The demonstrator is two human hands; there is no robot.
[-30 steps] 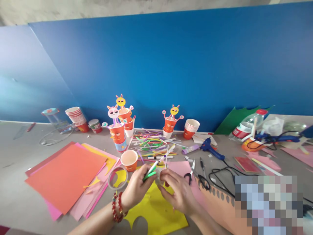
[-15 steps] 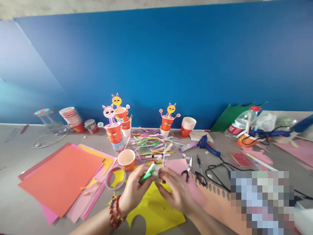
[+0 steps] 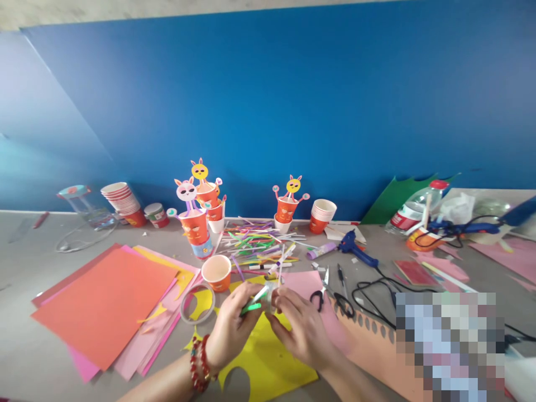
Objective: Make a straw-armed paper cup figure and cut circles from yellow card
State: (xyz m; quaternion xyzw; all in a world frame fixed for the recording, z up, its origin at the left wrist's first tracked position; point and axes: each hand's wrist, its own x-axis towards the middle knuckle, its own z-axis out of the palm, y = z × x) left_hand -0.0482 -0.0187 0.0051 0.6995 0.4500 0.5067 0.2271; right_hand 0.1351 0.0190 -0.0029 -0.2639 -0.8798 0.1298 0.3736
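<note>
My left hand (image 3: pixel 232 326), with a red bead bracelet at the wrist, is closed round a green marker (image 3: pixel 252 305) and some straws that stick up from it. My right hand (image 3: pixel 301 328) pinches a small clear roll of tape (image 3: pixel 270 293) right against the left hand's fingers. Both hands hover over a cut yellow paper sheet (image 3: pixel 268 363). An orange paper cup (image 3: pixel 216 272) stands just beyond the left hand, beside a clear tape ring (image 3: pixel 197 304).
Orange and pink paper sheets (image 3: pixel 104 301) lie at the left. A heap of coloured straws (image 3: pixel 257 245), decorated cup figures (image 3: pixel 195 223), cup stacks (image 3: pixel 323 216), scissors (image 3: pixel 324 290), a blue glue gun (image 3: pixel 355 251) with cables and a bottle (image 3: pixel 412 212) fill the table.
The view has shifted slightly left. Both hands stay together over the yellow sheet, with the marker tilting a little lower in the left hand.
</note>
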